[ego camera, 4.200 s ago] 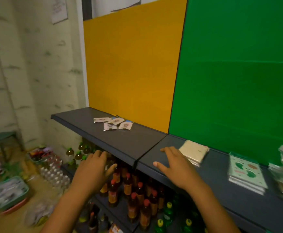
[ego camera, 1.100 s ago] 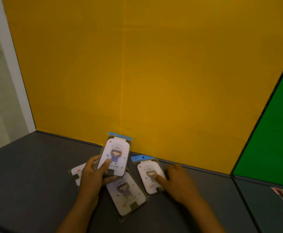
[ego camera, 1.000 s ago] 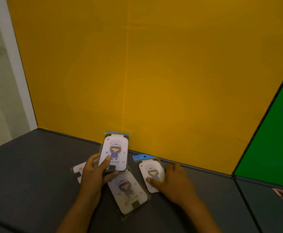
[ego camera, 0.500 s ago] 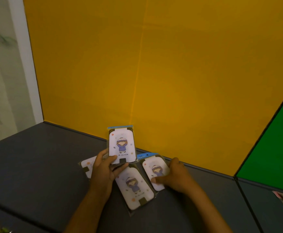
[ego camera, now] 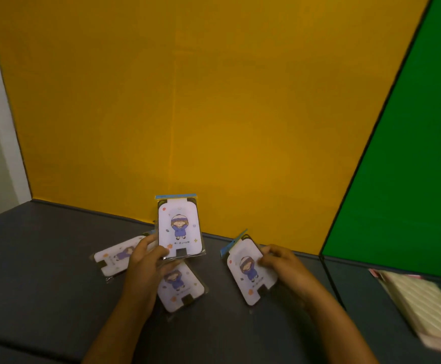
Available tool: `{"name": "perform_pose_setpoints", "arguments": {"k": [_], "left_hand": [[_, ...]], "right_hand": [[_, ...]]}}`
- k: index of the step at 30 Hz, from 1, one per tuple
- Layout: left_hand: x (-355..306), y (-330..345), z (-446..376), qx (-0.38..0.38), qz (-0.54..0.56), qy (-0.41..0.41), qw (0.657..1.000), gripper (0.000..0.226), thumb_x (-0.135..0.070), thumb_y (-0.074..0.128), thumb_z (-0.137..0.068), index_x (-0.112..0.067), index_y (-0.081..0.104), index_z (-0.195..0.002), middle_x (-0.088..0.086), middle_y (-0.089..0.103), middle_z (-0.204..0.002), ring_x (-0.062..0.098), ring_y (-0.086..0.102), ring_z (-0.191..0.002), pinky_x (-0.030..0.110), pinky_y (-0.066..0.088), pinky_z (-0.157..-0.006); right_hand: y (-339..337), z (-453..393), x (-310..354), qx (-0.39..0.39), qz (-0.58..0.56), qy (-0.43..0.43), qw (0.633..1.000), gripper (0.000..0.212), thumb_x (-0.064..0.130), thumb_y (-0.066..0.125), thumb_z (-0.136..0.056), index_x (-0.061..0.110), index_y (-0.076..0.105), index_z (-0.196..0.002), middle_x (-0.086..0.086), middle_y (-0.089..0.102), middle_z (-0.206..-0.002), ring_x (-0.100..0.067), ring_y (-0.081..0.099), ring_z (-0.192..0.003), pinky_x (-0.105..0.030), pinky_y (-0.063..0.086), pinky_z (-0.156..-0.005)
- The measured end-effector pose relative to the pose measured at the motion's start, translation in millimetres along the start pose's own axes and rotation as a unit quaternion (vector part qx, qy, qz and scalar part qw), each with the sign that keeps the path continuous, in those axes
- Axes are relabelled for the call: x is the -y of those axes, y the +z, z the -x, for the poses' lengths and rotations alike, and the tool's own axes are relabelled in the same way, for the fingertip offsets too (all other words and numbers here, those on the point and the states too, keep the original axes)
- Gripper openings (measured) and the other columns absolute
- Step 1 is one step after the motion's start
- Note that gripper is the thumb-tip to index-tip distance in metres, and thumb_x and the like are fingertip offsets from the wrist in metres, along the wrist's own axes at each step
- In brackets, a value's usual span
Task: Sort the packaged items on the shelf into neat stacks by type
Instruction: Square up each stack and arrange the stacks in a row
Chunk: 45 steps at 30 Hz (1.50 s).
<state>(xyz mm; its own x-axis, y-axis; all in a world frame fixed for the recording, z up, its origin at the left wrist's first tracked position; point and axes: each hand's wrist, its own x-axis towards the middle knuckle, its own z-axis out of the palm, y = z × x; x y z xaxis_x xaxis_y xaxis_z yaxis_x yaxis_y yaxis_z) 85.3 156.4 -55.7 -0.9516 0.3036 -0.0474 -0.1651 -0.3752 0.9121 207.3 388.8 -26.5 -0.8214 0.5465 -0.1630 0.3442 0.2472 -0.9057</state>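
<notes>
Several flat white packets with a cartoon figure in purple are on or above the dark grey shelf [ego camera: 43, 279]. My left hand [ego camera: 146, 261] pinches one packet [ego camera: 178, 227] by its lower edge and holds it upright. My right hand [ego camera: 285, 266] grips a second packet [ego camera: 248, 271] at its right side, tilted and lifted off the shelf. A third packet [ego camera: 181, 287] lies flat under my left hand. A fourth [ego camera: 114, 256] lies to the left, partly hidden behind my left fingers.
A yellow back panel [ego camera: 188, 101] stands right behind the packets, with a green panel [ego camera: 411, 153] to its right. A stack of pale striped packages [ego camera: 424, 303] sits on the adjoining shelf section at the right edge.
My right hand has picked up the packet it was touching and moved it rightward, off the shelf. My left hand still holds its packet upright.
</notes>
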Motion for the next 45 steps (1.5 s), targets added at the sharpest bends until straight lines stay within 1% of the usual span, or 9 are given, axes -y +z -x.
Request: {"name": "perform_pose_setpoints", "arguments": {"k": [3, 8, 12, 16, 27, 31, 35, 41, 45], "left_hand": [[3.3, 19.6, 17.8, -0.013, -0.063, 0.008, 0.998, 0.029, 0.002, 0.055, -0.089, -0.017, 0.059, -0.111, 0.014, 0.059, -0.122, 0.033, 0.061, -0.105, 0.052, 0.053, -0.087], [7.1, 58.6, 60.6, 0.016, 0.069, -0.044, 0.997, 0.039, 0.012, 0.047, -0.089, -0.010, 0.053, -0.121, 0.012, 0.065, -0.106, 0.032, 0.065, -0.096, 0.043, 0.059, -0.075], [17.5, 85.4, 96.9, 0.076, 0.075, -0.033, 0.994, 0.038, 0.010, 0.049, -0.088, -0.007, 0.053, -0.122, 0.013, 0.066, -0.113, 0.031, 0.065, -0.103, 0.039, 0.059, -0.077], [32.3, 115.0, 126.9, 0.111, 0.061, -0.037, 0.991, 0.035, 0.009, 0.051, -0.089, -0.006, 0.053, -0.120, 0.012, 0.068, -0.114, 0.029, 0.067, -0.102, 0.035, 0.060, -0.075], [85.9, 211.9, 211.3, 0.189, 0.052, -0.038, 0.980, 0.032, 0.010, 0.051, -0.088, -0.007, 0.057, -0.114, 0.011, 0.067, -0.114, 0.022, 0.069, -0.095, 0.030, 0.059, -0.075], [109.9, 272.6, 251.6, 0.242, 0.034, -0.065, 0.968, 0.036, 0.009, 0.052, -0.089, -0.003, 0.053, -0.123, 0.013, 0.066, -0.116, 0.026, 0.067, -0.099, 0.032, 0.058, -0.078], [113.0, 286.6, 260.4, 0.263, 0.035, -0.064, 0.962, 0.038, 0.006, 0.058, -0.086, -0.004, 0.054, -0.122, 0.013, 0.068, -0.114, 0.023, 0.069, -0.098, 0.030, 0.058, -0.079], [126.5, 333.4, 259.4, 0.292, 0.025, -0.061, 0.954, 0.031, 0.007, 0.060, -0.084, -0.012, 0.060, -0.109, 0.010, 0.070, -0.110, 0.020, 0.070, -0.094, 0.023, 0.059, -0.071], [141.8, 369.5, 256.9, 0.311, 0.040, -0.058, 0.948, 0.044, -0.002, 0.069, -0.068, -0.009, 0.060, -0.111, 0.007, 0.073, -0.105, 0.016, 0.072, -0.086, 0.019, 0.057, -0.065]], "right_hand": [[-24.7, 18.1, -11.0, -0.020, -0.020, -0.023, 0.999, 0.012, 0.010, 0.055, -0.093, 0.006, 0.063, -0.101, -0.006, 0.075, -0.088, -0.020, 0.073, -0.080, -0.037, 0.060, -0.075], [-68.5, 56.4, -32.5, -0.043, -0.084, -0.057, 0.994, 0.013, 0.007, 0.058, -0.093, 0.011, 0.063, -0.105, -0.006, 0.075, -0.096, -0.019, 0.074, -0.084, -0.035, 0.060, -0.072], [-106.3, 93.1, -54.9, -0.089, -0.135, -0.084, 0.983, 0.018, 0.003, 0.061, -0.091, 0.009, 0.063, -0.108, -0.006, 0.076, -0.096, -0.024, 0.074, -0.087, -0.047, 0.059, -0.082], [-147.1, 128.5, -80.5, -0.136, -0.148, -0.094, 0.975, 0.023, 0.003, 0.063, -0.089, 0.011, 0.063, -0.111, -0.007, 0.075, -0.100, -0.024, 0.073, -0.091, -0.049, 0.058, -0.084], [-253.5, 234.4, -147.5, -0.252, -0.163, -0.102, 0.948, 0.025, 0.001, 0.065, -0.088, 0.012, 0.063, -0.110, -0.004, 0.074, -0.098, -0.016, 0.074, -0.083, -0.027, 0.059, -0.066], [-308.9, 282.9, -175.0, -0.320, -0.162, -0.101, 0.928, 0.023, 0.000, 0.065, -0.087, 0.011, 0.063, -0.107, -0.001, 0.074, -0.089, -0.015, 0.074, -0.078, -0.025, 0.060, -0.064], [-324.4, 289.8, -188.7, -0.336, -0.147, -0.104, 0.924, 0.021, 0.001, 0.066, -0.087, 0.011, 0.063, -0.105, -0.003, 0.073, -0.091, -0.013, 0.073, -0.077, -0.023, 0.058, -0.062], [-362.8, 291.8, -204.0, -0.378, -0.157, -0.110, 0.906, 0.026, 0.000, 0.066, -0.086, 0.008, 0.063, -0.111, -0.010, 0.073, -0.098, -0.022, 0.074, -0.084, -0.039, 0.061, -0.073], [-389.9, 285.4, -217.8, -0.400, -0.148, -0.104, 0.899, 0.027, 0.000, 0.066, -0.086, 0.009, 0.063, -0.112, -0.010, 0.073, -0.098, -0.021, 0.074, -0.083, -0.038, 0.062, -0.073]]}}
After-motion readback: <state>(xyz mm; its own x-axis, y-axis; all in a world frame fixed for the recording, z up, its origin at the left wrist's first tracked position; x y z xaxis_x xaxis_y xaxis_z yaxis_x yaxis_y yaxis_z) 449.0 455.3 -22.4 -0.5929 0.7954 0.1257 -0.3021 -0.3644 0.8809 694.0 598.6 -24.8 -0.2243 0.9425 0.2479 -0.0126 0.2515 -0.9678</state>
